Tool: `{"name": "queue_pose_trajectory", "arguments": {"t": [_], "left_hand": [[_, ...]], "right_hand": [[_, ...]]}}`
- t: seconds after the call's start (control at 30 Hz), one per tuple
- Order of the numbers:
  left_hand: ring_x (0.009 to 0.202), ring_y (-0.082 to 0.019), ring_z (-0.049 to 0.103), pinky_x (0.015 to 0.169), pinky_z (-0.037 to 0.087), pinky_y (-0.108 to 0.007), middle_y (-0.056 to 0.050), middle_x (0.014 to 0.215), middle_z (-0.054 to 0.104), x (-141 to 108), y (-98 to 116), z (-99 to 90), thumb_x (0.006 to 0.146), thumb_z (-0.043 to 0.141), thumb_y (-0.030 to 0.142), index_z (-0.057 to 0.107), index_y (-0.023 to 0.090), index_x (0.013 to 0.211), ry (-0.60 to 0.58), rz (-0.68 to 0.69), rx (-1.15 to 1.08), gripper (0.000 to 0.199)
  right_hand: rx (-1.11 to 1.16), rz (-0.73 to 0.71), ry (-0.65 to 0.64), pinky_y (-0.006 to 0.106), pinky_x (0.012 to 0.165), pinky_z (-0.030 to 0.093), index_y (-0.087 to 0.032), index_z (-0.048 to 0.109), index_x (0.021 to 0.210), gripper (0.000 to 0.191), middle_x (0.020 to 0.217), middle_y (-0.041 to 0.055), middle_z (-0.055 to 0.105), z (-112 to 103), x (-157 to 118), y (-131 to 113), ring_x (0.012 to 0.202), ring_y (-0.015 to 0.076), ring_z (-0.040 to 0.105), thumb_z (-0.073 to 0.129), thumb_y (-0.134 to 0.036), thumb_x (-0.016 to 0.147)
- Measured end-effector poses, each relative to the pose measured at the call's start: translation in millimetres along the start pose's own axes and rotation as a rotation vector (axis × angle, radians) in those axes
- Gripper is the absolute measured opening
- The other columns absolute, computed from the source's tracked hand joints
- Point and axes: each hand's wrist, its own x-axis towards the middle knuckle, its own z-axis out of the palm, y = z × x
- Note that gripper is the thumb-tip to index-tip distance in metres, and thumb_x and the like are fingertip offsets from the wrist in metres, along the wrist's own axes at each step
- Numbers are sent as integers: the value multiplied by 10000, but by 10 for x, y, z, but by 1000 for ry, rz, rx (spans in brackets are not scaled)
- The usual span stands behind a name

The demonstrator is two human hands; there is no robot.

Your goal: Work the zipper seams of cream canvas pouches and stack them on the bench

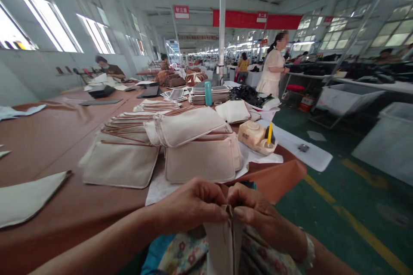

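Note:
A cream fabric piece (222,245) with brown inner edges hangs upright between my hands, over my flowered clothing. My left hand (196,202) pinches its top edge on the left side. On the right side of that edge, my right hand (258,212) is closed on the same piece, its thumb close to the other thumb. Just beyond my hands, stacked cream fabric pieces (200,159) lie on the brown-covered table (122,206). Another pile of cream pieces (119,163) sits to the left of them.
A glue container (253,133) with a yellow-handled tool (269,133) stands at the table's right side. Behind the piles is a teal bottle (208,93). One cream piece (32,195) lies at far left. A person (272,68) stands beyond the table at right.

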Motion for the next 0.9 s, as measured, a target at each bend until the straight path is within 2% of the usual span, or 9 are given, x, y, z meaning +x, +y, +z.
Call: {"name": "queue_pose_trajectory", "arguments": {"t": [0.17, 0.3, 0.4, 0.47, 0.5, 0.63, 0.7, 0.8, 0.9], "left_hand": [[571, -80, 352, 519, 221, -224, 39, 626, 512, 3, 57, 56, 688, 685, 201, 671, 115, 688, 84, -12, 10, 87], [542, -77, 305, 502, 183, -242, 49, 575, 459, -12, 39, 100, 684, 671, 210, 641, 113, 670, 99, -25, 39, 102], [532, -78, 303, 499, 191, -244, 45, 575, 459, -5, -12, 120, 691, 669, 244, 635, 112, 695, 100, -37, 12, 136], [519, -74, 294, 488, 185, -241, 47, 570, 456, 1, -50, 121, 687, 665, 251, 633, 114, 704, 106, -55, 19, 142], [509, -72, 288, 480, 177, -241, 50, 562, 452, 1, -66, 118, 681, 663, 247, 636, 114, 705, 102, -66, 26, 137], [481, -66, 273, 462, 163, -242, 53, 543, 446, -21, -88, 103, 668, 671, 239, 675, 103, 738, 52, -93, 27, 153], [476, -66, 278, 461, 173, -240, 47, 547, 457, -37, -71, 105, 663, 673, 241, 694, 96, 755, 46, -92, 13, 173], [471, -66, 299, 459, 185, -236, 39, 549, 478, -51, -40, 122, 646, 671, 234, 697, 93, 739, 76, -86, 0, 171], [473, -73, 336, 458, 203, -230, 33, 553, 495, -53, -36, 141, 647, 672, 242, 684, 100, 723, 122, -97, 0, 162]], "right_hand": [[-268, -86, 28, 250, 629, 364, -189, 508, 849, 108, 786, -8, 521, 13, -16, -67, 704, 144, 458, 508, -256, 933], [-622, -322, 38, 290, 658, 371, -179, 504, 871, 115, 810, 38, 560, 85, -22, -91, 726, 175, 493, 413, -133, 923], [-803, -451, 119, 312, 654, 348, -169, 513, 881, 151, 803, 62, 568, 146, -32, -51, 730, 195, 489, 399, -71, 875], [-732, -392, 173, 305, 651, 341, -167, 535, 884, 148, 804, 58, 569, 168, -40, -9, 735, 191, 492, 420, -77, 860], [-626, -311, 184, 296, 646, 339, -168, 547, 874, 138, 797, 48, 564, 172, -42, 15, 731, 184, 489, 436, -90, 853], [222, 97, 44, 236, 541, 296, -175, 535, 754, 50, 665, -22, 471, 168, -33, 116, 585, 123, 379, 531, -222, 772], [462, 174, -7, 222, 491, 260, -186, 499, 727, 84, 615, -45, 412, 167, -21, 139, 526, 107, 305, 515, -269, 729], [437, 168, 24, 230, 498, 260, -184, 499, 720, 90, 619, -39, 404, 161, -13, 82, 532, 111, 301, 496, -268, 752], [285, 108, 58, 250, 567, 297, -166, 539, 724, 269, 701, -1, 466, 139, -28, -33, 625, 134, 360, 488, -364, 899]]}}
